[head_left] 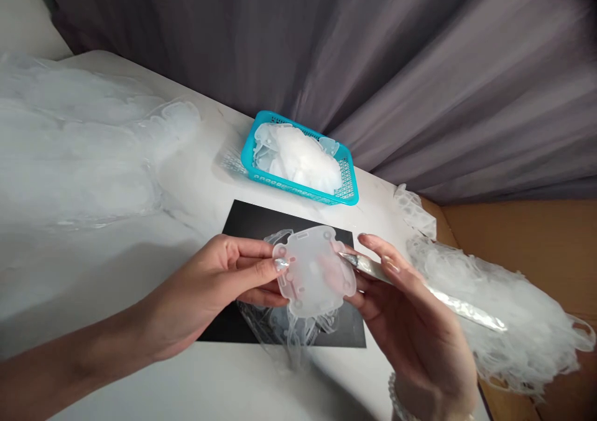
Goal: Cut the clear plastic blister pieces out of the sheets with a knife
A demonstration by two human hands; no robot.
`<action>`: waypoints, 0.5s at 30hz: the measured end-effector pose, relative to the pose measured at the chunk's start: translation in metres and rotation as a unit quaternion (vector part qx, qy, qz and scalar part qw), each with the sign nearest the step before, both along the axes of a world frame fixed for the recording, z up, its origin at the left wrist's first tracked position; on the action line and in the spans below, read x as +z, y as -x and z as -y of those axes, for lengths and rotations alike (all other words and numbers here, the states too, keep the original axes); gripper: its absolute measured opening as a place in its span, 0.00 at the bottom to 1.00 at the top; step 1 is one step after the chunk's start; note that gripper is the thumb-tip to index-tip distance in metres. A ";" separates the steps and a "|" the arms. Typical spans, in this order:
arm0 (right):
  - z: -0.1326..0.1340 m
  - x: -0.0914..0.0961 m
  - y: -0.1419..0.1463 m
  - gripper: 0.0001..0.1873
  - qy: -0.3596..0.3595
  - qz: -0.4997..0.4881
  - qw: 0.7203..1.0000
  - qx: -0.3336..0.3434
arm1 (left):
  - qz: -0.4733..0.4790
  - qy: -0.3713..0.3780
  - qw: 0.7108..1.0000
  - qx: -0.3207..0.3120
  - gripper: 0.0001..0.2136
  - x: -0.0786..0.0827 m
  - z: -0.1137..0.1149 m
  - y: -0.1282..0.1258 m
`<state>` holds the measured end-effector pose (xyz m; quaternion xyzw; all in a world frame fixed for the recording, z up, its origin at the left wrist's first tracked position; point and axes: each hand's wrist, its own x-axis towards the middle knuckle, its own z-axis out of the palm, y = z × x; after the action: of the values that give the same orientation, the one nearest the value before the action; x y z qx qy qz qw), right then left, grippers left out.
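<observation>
A translucent, milky silicone-like piece (310, 272) with a wavy outline and small holes is held up in front of me. My left hand (224, 272) pinches its left edge, thumb on top and fingers behind. My right hand (410, 309) holds a craft knife (461, 309) with a shiny, wrapped handle, its tip close to the piece's right edge. Fingers of that same hand also support the piece from behind on the right. Beneath it, clear scraps (298, 331) lie on a black mat (252, 219), partly hidden by the piece.
A blue basket (298, 191) full of similar translucent pieces (303, 157) stands behind the mat. Large clear bags of pale pieces (79, 147) cover the left of the white table (196, 377). Stringy trimmings (494, 309) are heaped at the right, by a cardboard box (527, 234). A grey curtain (280, 41) hangs behind.
</observation>
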<state>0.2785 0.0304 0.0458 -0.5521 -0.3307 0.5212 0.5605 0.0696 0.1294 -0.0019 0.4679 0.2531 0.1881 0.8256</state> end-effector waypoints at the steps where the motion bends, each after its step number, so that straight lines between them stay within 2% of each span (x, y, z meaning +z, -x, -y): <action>1: 0.000 0.001 0.000 0.13 -0.003 -0.022 1.000 0.007 | -0.006 0.043 0.999 0.004 0.12 0.002 0.001 0.000; 4: 0.000 0.000 0.001 0.15 -0.032 -0.048 0.998 0.003 | 0.009 0.140 0.987 0.075 0.15 0.006 0.004 -0.001; 6: 0.000 -0.003 0.007 0.14 -0.057 -0.024 0.998 -0.019 | 0.035 0.206 0.970 0.124 0.20 0.006 0.005 -0.003; 7: 0.001 -0.004 0.012 0.13 -0.063 -0.011 0.998 -0.020 | 0.045 0.244 0.960 0.127 0.23 0.006 0.006 -0.004; 9: 0.003 -0.005 0.023 0.15 -0.052 -0.006 0.999 0.017 | 0.065 0.320 0.941 0.088 0.28 0.008 0.007 -0.005; 12: 0.006 -0.001 0.031 0.28 -0.023 -0.043 0.994 0.099 | 0.100 0.387 0.916 0.027 0.33 0.011 0.006 -0.006; 13: 0.006 0.001 0.030 0.32 -0.028 -0.047 0.994 0.096 | 0.115 0.397 0.911 0.018 0.33 0.011 0.005 -0.005; 15: 0.007 0.006 0.020 0.36 -0.051 -0.023 0.998 0.041 | 0.141 0.404 0.904 0.010 0.32 0.011 0.004 -0.004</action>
<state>0.2584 0.0229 0.0518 -0.4967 -0.3666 0.5389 0.5732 0.0740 0.1255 0.0095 0.0599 0.1934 0.1418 0.9690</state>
